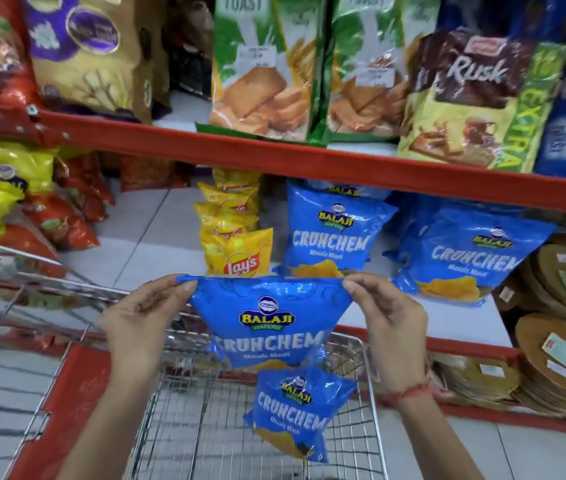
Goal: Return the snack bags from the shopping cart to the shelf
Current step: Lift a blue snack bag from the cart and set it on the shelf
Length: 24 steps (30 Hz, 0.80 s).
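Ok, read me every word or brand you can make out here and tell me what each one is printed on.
"BALAJI WAFERS CRUNCHEM Masala Masti": held blue bag, pinched by left hand and right hand.
Same text: blue bag in the cart and two shelf bags.
"Lay's": yellow bag.
"TOAST": green packs.
"Rusk", "EXTRA": brown-green pack.
Price stickers, purple-gold pack: too blurred.

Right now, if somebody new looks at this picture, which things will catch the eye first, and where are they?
First comes the blue Crunchem bag in the centre, stretched by its top corners between the left hand and the right hand above the wire cart. A second blue Crunchem bag lies inside the cart below it. Behind, matching blue bags stand on the lower shelf beside yellow Lay's bags, under the red shelf edge.
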Tool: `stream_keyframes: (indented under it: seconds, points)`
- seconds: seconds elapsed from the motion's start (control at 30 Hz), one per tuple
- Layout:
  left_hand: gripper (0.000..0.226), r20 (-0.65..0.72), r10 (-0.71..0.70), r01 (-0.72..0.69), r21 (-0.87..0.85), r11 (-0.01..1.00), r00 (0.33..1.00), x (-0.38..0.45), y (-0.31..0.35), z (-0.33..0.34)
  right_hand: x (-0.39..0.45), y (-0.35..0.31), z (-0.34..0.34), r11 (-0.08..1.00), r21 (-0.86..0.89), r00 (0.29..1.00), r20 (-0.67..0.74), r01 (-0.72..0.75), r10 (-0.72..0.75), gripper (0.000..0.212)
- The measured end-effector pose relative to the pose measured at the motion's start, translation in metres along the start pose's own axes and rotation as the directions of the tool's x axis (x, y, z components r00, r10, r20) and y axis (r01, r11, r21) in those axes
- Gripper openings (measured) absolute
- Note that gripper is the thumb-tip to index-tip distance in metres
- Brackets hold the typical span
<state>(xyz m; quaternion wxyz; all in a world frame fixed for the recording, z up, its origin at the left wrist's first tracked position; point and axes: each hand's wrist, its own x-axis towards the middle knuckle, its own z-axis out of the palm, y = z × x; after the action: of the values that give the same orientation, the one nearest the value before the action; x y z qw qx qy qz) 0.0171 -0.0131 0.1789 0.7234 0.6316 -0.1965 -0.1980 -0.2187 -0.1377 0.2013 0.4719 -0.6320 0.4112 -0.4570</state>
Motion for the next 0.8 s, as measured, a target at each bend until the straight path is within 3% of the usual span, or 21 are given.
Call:
stream_keyframes:
  seconds: [0.2,0.43,0.63,0.8]
  points:
    - [0.013,0.053,0.013,-0.010,-0.058,0.998,0.999,0.002,0.006,0.080,0.044,-0.011,-0.050,0.987,-0.099,0.972,-0.186,0.128,-0.144,0.016]
    - [0.011,0.086,-0.005,0.006,-0.008,1.000,0.996,0.022,-0.016,0.150,0.089,0.022,-0.073,0.984,-0.173,0.945,-0.312,0.046,-0.099,0.027]
    - [0.025,0.104,-0.031,0.018,0.116,0.993,0.994,0.024,-0.046,0.161,0.100,0.059,-0.069,0.977,-0.207,0.948,-0.318,-0.061,-0.008,0.007]
    - [0.018,0.027,0.121,-0.124,0.198,0.972,0.992,0.005,-0.048,0.136,0.072,0.060,-0.063,0.954,-0.298,0.923,-0.355,0.038,-0.148,0.033]
